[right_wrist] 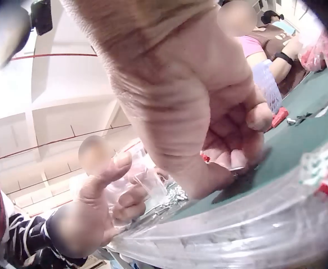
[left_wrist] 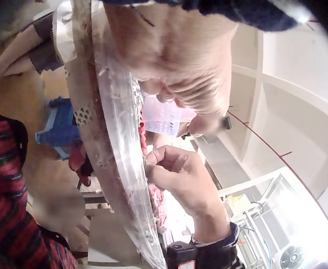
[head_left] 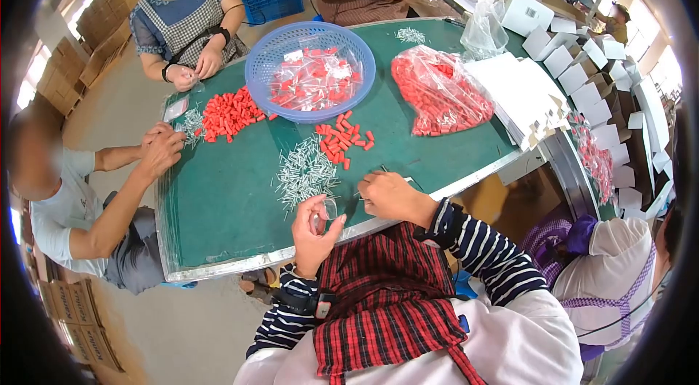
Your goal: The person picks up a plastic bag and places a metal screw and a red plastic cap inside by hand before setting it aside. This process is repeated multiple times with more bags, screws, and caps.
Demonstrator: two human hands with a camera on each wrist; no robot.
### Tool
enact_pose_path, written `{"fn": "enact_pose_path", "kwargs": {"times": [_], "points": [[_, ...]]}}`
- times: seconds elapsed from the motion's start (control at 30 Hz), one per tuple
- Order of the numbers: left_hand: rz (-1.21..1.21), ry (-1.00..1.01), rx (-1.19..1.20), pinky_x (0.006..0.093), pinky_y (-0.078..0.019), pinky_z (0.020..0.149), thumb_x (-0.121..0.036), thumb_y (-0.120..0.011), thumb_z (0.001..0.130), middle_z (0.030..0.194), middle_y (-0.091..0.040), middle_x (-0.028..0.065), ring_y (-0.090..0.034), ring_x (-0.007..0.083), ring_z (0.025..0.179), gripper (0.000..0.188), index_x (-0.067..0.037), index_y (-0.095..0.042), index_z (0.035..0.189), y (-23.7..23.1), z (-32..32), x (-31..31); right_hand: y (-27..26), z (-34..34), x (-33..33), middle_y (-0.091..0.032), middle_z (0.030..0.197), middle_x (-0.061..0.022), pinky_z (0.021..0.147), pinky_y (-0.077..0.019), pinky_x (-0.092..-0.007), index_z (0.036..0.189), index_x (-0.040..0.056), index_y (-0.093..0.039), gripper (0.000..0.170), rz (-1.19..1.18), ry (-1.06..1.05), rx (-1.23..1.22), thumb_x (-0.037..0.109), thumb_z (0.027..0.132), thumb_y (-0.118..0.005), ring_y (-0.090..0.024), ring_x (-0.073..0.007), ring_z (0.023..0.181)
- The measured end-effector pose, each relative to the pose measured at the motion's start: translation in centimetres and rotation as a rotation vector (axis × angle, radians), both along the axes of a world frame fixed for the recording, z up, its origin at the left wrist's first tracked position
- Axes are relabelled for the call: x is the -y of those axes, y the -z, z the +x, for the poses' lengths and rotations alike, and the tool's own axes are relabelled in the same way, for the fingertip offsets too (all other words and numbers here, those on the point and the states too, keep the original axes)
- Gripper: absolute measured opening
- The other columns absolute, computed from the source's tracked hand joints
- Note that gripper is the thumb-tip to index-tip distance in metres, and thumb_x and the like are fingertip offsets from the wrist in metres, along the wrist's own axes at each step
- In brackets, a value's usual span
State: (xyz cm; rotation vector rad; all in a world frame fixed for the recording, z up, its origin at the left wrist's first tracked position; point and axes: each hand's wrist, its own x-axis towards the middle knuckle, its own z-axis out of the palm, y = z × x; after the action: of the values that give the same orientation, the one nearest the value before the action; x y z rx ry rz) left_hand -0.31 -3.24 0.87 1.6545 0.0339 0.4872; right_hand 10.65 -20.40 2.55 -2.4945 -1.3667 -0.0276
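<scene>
The left hand (head_left: 314,238) (right_wrist: 111,196) holds a small clear plastic bag (head_left: 330,210) (right_wrist: 150,174) between thumb and fingers, near the table's front edge. Just right of it, the right hand (head_left: 393,195) (left_wrist: 181,176) (right_wrist: 175,101) is low over the green tabletop with curled fingers; a thin shiny metal piece (right_wrist: 237,168) shows at its thumb tip in the right wrist view. Behind the left hand lies a pile of small metal pins (head_left: 306,172), with loose red plugs (head_left: 342,139) beyond it. The left hand (left_wrist: 175,61) fills the top of the left wrist view, its fingertips partly hidden.
A blue basket (head_left: 256,68) of packed bags stands at the back. A large bag of red plugs (head_left: 440,90) and white sheets (head_left: 520,97) lie to the right. Another red pile (head_left: 231,114) is at the left, where a seated person works. Other people sit around the table (head_left: 218,203).
</scene>
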Motion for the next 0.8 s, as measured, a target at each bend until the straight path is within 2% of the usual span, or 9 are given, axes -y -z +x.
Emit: {"fn": "enact_pose_path", "kwargs": {"times": [0.07, 0.1, 0.17, 0.2, 0.27, 0.37, 0.5, 0.7, 0.8], "points": [[-0.019, 0.011, -0.005, 0.0153, -0.0360, 0.056, 0.004, -0.075, 0.071, 0.081, -0.046, -0.0020, -0.043, 0.0027, 0.070, 0.050, -0.003, -0.052, 0.115, 0.2, 0.1, 0.0, -0.5, 0.1, 0.6, -0.062, 0.080, -0.0149, 0.067, -0.0502, -0.0395, 0.078, 0.0009, -0.061, 0.012, 0.072, 0.020, -0.219, 0.009, 0.070, -0.061, -0.063, -0.0308, 0.077], [-0.015, 0.029, -0.024, 0.0155, -0.0368, 0.057, 0.004, -0.075, 0.071, 0.082, -0.046, -0.0018, -0.043, 0.0031, 0.071, 0.049, -0.003, -0.053, 0.115, 0.3, 0.0, -0.1, -0.8, -0.1, 0.6, -0.062, 0.080, -0.0149, 0.067, -0.0502, -0.0395, 0.078, 0.0009, -0.061, 0.012, 0.071, 0.014, -0.218, 0.009, 0.070, -0.061, -0.063, -0.0308, 0.077], [-0.013, 0.040, -0.045, 0.0158, -0.0376, 0.058, 0.004, -0.075, 0.071, 0.082, -0.047, -0.0017, -0.044, 0.0035, 0.073, 0.049, -0.003, -0.054, 0.115, 0.3, 0.1, -0.1, -1.3, -1.0, 0.7, -0.061, 0.081, -0.0099, 0.065, -0.0490, -0.0327, 0.083, 0.0002, -0.062, 0.012, 0.465, 0.060, -0.548, 0.009, 0.075, -0.066, -0.061, -0.0213, 0.072], [-0.019, 0.050, -0.036, 0.0160, -0.0380, 0.060, 0.005, -0.075, 0.071, 0.082, -0.047, -0.0016, -0.044, 0.0040, 0.073, 0.048, -0.002, -0.054, 0.115, 0.2, 0.1, 0.0, -1.6, -1.5, 0.5, -0.061, 0.081, -0.0099, 0.065, -0.0490, -0.0327, 0.083, 0.0002, -0.062, 0.012, 0.463, 0.056, -0.551, 0.009, 0.075, -0.066, -0.061, -0.0213, 0.072], [-0.025, 0.064, -0.029, 0.0163, -0.0384, 0.061, 0.005, -0.075, 0.071, 0.082, -0.047, -0.0015, -0.045, 0.0045, 0.074, 0.048, -0.002, -0.055, 0.114, 0.3, 0.1, 0.0, -2.3, -2.5, -0.2, -0.059, 0.082, -0.0045, 0.066, -0.0476, -0.0264, 0.088, -0.0001, -0.063, 0.013, 0.703, 0.135, -0.850, 0.009, 0.080, -0.068, -0.058, -0.0118, 0.071], [-0.017, 0.087, 0.002, 0.0173, -0.0393, 0.063, 0.004, -0.075, 0.071, 0.082, -0.047, -0.0015, -0.045, 0.0052, 0.075, 0.048, -0.001, -0.055, 0.114, 0.4, 0.3, 0.0, -2.8, -3.4, -0.9, -0.059, 0.084, -0.0020, 0.067, -0.0473, -0.0251, 0.091, -0.0004, -0.063, 0.011, 0.755, 0.103, -0.901, 0.008, 0.084, -0.066, -0.056, -0.0077, 0.073], [0.076, 0.077, 0.004, 0.0184, -0.0392, 0.061, 0.004, -0.075, 0.071, 0.081, -0.047, -0.0015, -0.045, 0.0053, 0.074, 0.046, -0.001, -0.055, 0.112, -0.2, 0.2, -0.1, -2.2, -3.6, -1.4, -0.060, 0.087, -0.0025, 0.070, -0.0470, -0.0235, 0.092, 0.0002, -0.065, 0.011, 0.764, 0.091, -0.943, 0.009, 0.086, -0.066, -0.057, -0.0078, 0.079], [0.055, 0.055, -0.002, 0.0192, -0.0395, 0.059, 0.003, -0.075, 0.071, 0.080, -0.048, -0.0013, -0.046, 0.0056, 0.071, 0.044, -0.001, -0.056, 0.110, 0.5, 0.5, 0.0, -2.9, -3.7, -1.4, -0.063, 0.090, -0.0063, 0.070, -0.0493, -0.0252, 0.095, -0.0010, -0.066, 0.012, 0.725, 0.094, -0.835, 0.005, 0.086, -0.065, -0.060, -0.0106, 0.079], [0.081, 0.036, -0.014, 0.0202, -0.0402, 0.059, 0.002, -0.076, 0.070, 0.079, -0.049, -0.0008, -0.046, 0.0062, 0.070, 0.043, -0.001, -0.057, 0.109, 0.9, 0.7, -0.1, -3.1, -3.9, -1.4, -0.065, 0.088, -0.0107, 0.068, -0.0497, -0.0283, 0.096, -0.0004, -0.066, 0.012, 0.724, 0.101, -0.766, 0.003, 0.084, -0.063, -0.063, -0.0175, 0.077]]}}
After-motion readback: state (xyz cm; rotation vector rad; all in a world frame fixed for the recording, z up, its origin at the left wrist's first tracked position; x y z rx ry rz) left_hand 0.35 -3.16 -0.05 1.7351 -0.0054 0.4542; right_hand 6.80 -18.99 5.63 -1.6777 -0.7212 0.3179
